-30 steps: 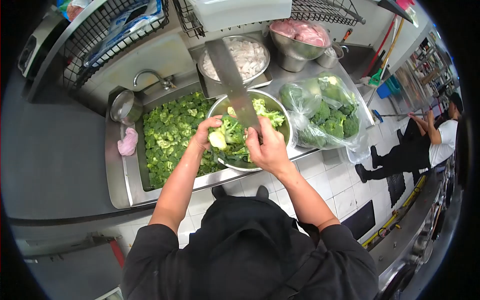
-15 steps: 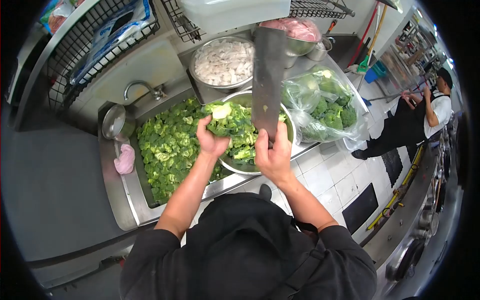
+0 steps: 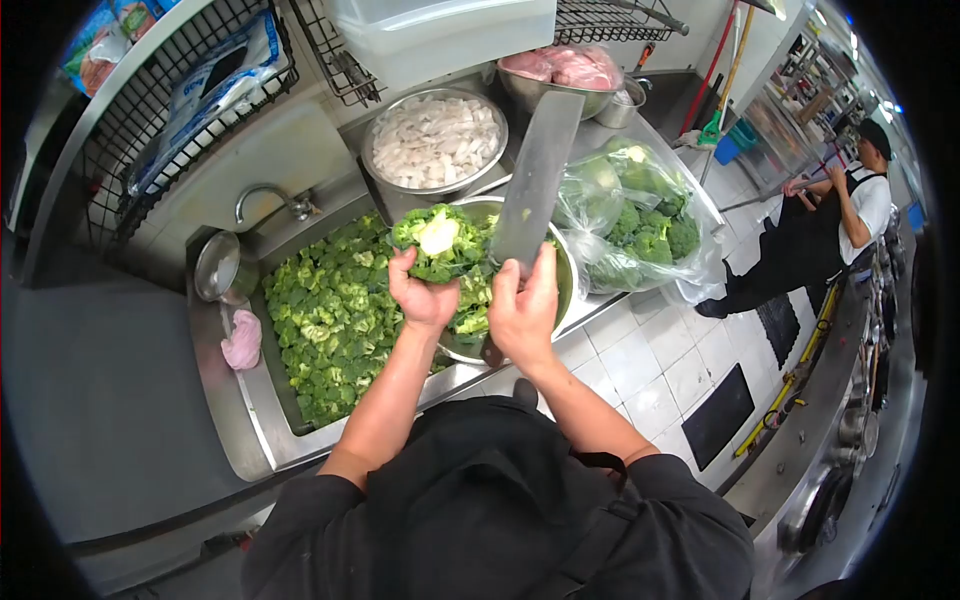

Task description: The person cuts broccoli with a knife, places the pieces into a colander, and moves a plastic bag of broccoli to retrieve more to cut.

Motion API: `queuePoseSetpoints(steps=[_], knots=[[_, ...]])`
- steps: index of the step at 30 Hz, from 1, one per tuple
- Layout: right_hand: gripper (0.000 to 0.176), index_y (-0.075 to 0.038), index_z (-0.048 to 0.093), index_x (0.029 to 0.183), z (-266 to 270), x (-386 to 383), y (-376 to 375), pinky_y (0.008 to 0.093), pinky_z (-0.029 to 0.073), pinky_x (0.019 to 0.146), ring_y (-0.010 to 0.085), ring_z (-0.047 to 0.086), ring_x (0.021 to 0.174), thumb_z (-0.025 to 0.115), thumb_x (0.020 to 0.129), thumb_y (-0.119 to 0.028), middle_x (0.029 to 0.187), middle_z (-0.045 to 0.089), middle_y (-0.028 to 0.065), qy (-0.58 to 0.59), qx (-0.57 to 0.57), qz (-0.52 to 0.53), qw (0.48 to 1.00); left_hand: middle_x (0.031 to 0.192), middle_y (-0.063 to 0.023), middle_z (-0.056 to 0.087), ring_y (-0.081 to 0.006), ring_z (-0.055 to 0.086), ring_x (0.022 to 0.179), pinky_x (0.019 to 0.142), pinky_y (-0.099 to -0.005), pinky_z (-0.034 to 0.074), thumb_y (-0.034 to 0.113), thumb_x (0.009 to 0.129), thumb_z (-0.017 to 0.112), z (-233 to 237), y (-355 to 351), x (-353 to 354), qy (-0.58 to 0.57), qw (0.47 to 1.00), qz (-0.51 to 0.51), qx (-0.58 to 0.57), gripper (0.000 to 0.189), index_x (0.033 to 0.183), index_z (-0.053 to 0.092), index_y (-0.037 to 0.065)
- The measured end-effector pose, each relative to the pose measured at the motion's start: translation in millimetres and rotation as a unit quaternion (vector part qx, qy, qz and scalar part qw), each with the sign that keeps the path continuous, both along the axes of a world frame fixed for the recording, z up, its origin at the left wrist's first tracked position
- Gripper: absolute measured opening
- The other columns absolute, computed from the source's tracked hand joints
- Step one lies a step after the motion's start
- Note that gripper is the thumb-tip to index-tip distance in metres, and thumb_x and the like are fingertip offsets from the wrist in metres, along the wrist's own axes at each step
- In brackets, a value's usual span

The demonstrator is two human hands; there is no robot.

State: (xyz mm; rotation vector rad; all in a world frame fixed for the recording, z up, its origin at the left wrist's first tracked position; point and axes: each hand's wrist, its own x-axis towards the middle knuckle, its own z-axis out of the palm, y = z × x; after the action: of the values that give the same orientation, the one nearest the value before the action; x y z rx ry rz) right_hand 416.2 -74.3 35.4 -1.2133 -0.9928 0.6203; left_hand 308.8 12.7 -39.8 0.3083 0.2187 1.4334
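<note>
My left hand (image 3: 428, 294) grips a head of broccoli (image 3: 438, 240), its pale cut stem facing up. In my right hand (image 3: 525, 312) is a cleaver (image 3: 540, 175), its broad blade pointing up and away, close to the broccoli's right side. Both hands are over a metal bowl (image 3: 568, 285) with green broccoli pieces in it, partly hidden by my hands and the blade. On the left, the sink (image 3: 262, 420) is filled with cut broccoli florets (image 3: 325, 335).
Behind stand a bowl of pale sliced pieces (image 3: 435, 140) and a bowl of pink meat (image 3: 570, 70). A clear bag of broccoli (image 3: 645, 225) lies on the right. A pink cloth (image 3: 242, 340) and a small pot (image 3: 222, 268) are left. Another person (image 3: 850, 215) stands far right.
The broccoli in my left hand has turned so its cut stem shows more. The cleaver has tilted rightward at its top, and its handle end now shows under my right hand.
</note>
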Motion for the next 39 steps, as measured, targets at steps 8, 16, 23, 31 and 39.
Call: queuePoseSetpoints(steps=[8,16,23,31,39], knots=[[0.023,0.004,0.048,0.117,-31,32,0,0.0310,0.047,0.059,0.0137,0.058,0.066,0.052,0.096,-0.003,0.079,0.064,0.0104,-0.007,-0.043,0.030,0.999,0.115,-0.0092,0.058,-0.0211,0.057,0.103,0.092,-0.0380,0.049,0.010,0.081,0.065,0,25,-25,0.608,0.783,0.108,0.073,0.055,0.131,0.046,0.005],[0.024,0.003,0.050,0.118,-39,41,-17,0.0319,0.049,0.058,0.0152,0.061,0.066,0.053,0.095,-0.004,0.083,0.069,0.0142,-0.053,-0.082,0.040,0.994,0.124,-0.0143,0.060,-0.0324,0.058,0.118,0.101,-0.0516,0.047,0.027,0.087,0.058,6,17,-23,0.248,0.967,0.042,-0.027,0.051,0.134,0.048,0.010],[0.018,0.001,0.050,0.117,-38,27,-23,0.0234,0.040,0.052,0.0038,0.049,0.060,0.053,0.100,-0.005,0.078,0.058,0.0014,-0.087,-0.017,0.069,0.994,0.136,-0.0222,0.055,-0.0471,0.051,0.127,0.108,-0.0571,0.045,0.055,0.098,0.040,12,4,-55,0.014,0.984,-0.115,-0.138,0.067,0.139,0.050,0.003],[0.028,0.007,0.048,0.122,37,-28,-29,0.0323,0.050,0.061,0.0181,0.065,0.069,0.055,0.096,0.001,0.083,0.067,0.0146,-0.123,0.052,0.136,0.982,0.136,-0.0127,0.059,-0.0375,0.054,0.126,0.110,-0.0574,0.041,0.075,0.090,0.047,13,-25,-74,-0.050,0.996,-0.033,-0.061,0.079,0.138,0.054,0.012],[0.030,0.004,0.042,0.125,17,-117,-9,0.0393,0.050,0.057,0.0289,0.066,0.064,0.051,0.097,-0.003,0.077,0.063,0.0187,-0.119,-0.009,0.224,0.967,0.128,-0.0085,0.063,-0.0257,0.060,0.116,0.106,-0.0467,0.044,0.076,0.093,0.040,30,-40,-114,0.089,0.986,0.142,0.023,0.082,0.136,0.054,0.008]])
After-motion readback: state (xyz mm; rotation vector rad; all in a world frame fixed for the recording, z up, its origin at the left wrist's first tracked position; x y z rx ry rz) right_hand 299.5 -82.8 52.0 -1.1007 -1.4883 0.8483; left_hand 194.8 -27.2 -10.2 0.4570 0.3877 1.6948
